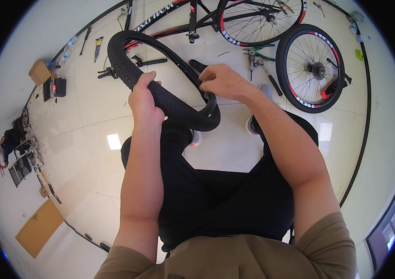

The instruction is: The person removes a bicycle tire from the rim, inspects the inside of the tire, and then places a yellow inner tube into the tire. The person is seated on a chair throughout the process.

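Observation:
A black knobby bicycle tyre (174, 109) is held up over my lap. My left hand (144, 97) wraps round the tyre's outer tread on its left side. On the far right side of the tyre, my right hand (216, 81) has its fingers closed at the inner edge, by a dark inner tube (210, 104) lying inside the tyre; exactly what the fingertips grip is hidden. Beyond them lie a black and red bicycle frame (160, 32) and, to the right, a detached wheel (290, 69) with a rear cassette.
Pliers and other hand tools (262, 63) lie between the wheels. A second wheel (262, 18) is at the back. A cardboard box (40, 72) and a black case (55, 88) sit at the left. A person (9, 146) is at the far left among bike parts.

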The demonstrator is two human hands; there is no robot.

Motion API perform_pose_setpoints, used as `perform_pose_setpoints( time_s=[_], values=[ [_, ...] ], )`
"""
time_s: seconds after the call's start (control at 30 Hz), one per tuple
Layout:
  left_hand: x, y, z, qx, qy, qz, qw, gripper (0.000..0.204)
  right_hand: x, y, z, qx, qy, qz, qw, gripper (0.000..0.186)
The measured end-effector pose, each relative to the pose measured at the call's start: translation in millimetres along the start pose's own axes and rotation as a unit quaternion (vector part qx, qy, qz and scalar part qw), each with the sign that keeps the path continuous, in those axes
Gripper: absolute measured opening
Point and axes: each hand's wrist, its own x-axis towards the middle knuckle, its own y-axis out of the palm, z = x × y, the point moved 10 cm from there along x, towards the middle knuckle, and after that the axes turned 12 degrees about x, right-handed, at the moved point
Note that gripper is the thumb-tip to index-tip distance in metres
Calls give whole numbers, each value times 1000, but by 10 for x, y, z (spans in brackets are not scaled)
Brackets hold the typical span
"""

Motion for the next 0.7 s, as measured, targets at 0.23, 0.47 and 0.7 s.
perform_pose_setpoints(
  time_s=[0.23,0.47,0.7],
  values=[
    [2,56,-124,-16,10,30,999,32,-144,593,21,-5,-49,147,988,42],
    [-55,132,-223,-53,63,60,995,34,-184,720,-35,-67,-20,54,996,62],
    [-326,112,323,-8,51,37,998,29,-188,703,180,-79,-40,35,995,61]
  ],
)
